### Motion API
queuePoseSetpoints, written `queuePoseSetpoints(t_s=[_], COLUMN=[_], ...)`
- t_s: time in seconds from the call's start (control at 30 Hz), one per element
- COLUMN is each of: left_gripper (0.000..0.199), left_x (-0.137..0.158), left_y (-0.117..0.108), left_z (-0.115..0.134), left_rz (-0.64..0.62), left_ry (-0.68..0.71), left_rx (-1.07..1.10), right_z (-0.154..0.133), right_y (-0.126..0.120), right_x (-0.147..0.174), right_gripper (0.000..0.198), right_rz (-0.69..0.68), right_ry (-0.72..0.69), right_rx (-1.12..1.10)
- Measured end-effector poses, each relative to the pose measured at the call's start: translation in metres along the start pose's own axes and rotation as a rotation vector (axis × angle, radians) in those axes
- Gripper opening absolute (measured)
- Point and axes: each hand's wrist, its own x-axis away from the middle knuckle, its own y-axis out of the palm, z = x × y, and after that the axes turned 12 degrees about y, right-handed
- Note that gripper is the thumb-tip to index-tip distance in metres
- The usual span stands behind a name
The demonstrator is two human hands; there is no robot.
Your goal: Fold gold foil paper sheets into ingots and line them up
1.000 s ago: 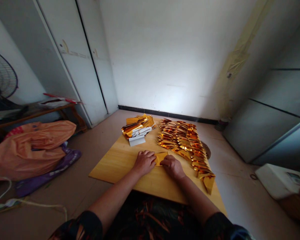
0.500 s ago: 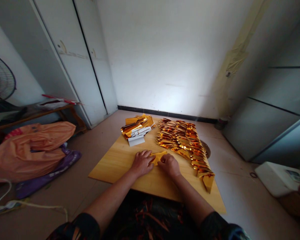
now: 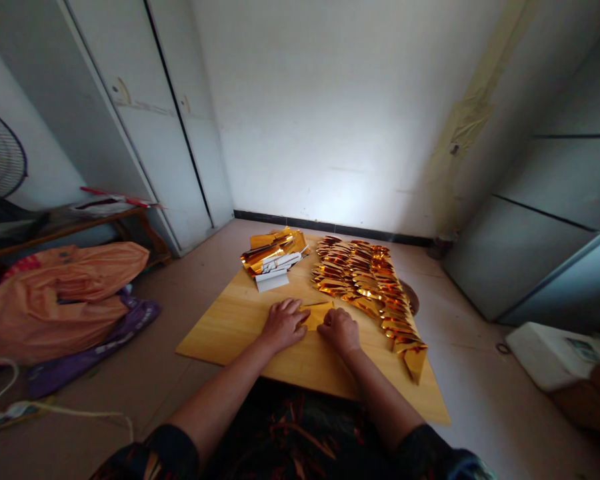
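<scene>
On the wooden board, a small folded piece of gold foil paper (image 3: 318, 316) lies between my two hands. My left hand (image 3: 281, 327) holds down its left end, with thumb and fingertips on the paper. At the other end, the curled fingers of my right hand (image 3: 341, 329) grip the right edge; the fingertips are partly hidden. Rows of folded gold foil pieces (image 3: 355, 270) overlap on the right side of the board. At the back left rests a loose pile of gold foil sheets (image 3: 275, 250), with white paper strips (image 3: 274, 281) on and beside it.
The wooden board (image 3: 225, 333) has its near edge at my lap. Behind it is a white wall (image 3: 330, 120). An orange bag (image 3: 80, 280) and a cord (image 3: 75, 411) lie to the left, near a fan (image 3: 3, 157). A white box (image 3: 550, 357) stands on the right.
The gold foil paper between my hands now looks flatter and smoother. Both hands stay at its ends with only slight finger movement. The view has shifted a little.
</scene>
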Motion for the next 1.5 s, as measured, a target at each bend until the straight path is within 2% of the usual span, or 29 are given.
queuePoseSetpoints(t_s=[0.27,0.43,0.5,0.57,0.67,0.73,0.83,0.93,1.1,1.17,1.3,1.5], left_gripper=[0.041,0.041,0.041,0.042,0.041,0.04,0.043,0.05,0.019,0.017,0.022,0.011], left_x=[0.0,0.0,0.0,0.0,-0.002,-0.002,-0.002,0.001,0.003,0.004,0.004,-0.001], left_y=[0.001,0.003,0.003,0.004,0.005,0.003,-0.001,-0.004,-0.01,-0.012,-0.014,-0.009], left_z=[-0.001,-0.004,-0.005,-0.006,-0.008,-0.009,-0.008,-0.006,0.001,0.004,0.006,0.003], left_rz=[-0.001,0.016,0.018,0.022,0.02,0.006,0.018,0.1,0.172,0.185,0.163,0.097], left_ry=[-0.007,-0.001,-0.001,-0.003,-0.012,-0.019,-0.01,0.054,0.13,0.136,0.168,0.159], left_rx=[0.002,0.016,0.025,0.035,0.053,0.069,0.099,0.114,0.075,0.035,0.015,0.048], right_z=[0.029,0.037,0.039,0.039,0.037,0.034,0.032,0.034,0.038,0.038,0.039,0.04], right_y=[-0.015,-0.014,-0.012,-0.01,-0.007,-0.005,-0.004,-0.003,-0.002,-0.002,-0.001,0.0], right_x=[-0.009,-0.01,-0.009,-0.007,-0.003,-0.001,0.0,-0.001,-0.006,-0.007,-0.009,-0.011], right_gripper=[0.011,0.017,0.02,0.023,0.02,0.015,0.013,0.014,0.012,0.012,0.011,0.011], right_rz=[-0.033,0.057,0.116,0.131,0.061,0.028,0.019,0.027,0.012,0.001,-0.004,-0.025], right_ry=[0.112,0.074,-0.016,-0.186,-0.437,-0.499,-0.504,-0.511,-0.509,-0.51,-0.512,-0.503], right_rx=[0.003,-0.061,-0.126,-0.182,-0.159,-0.077,0.012,0.008,-0.051,-0.074,-0.105,-0.116])
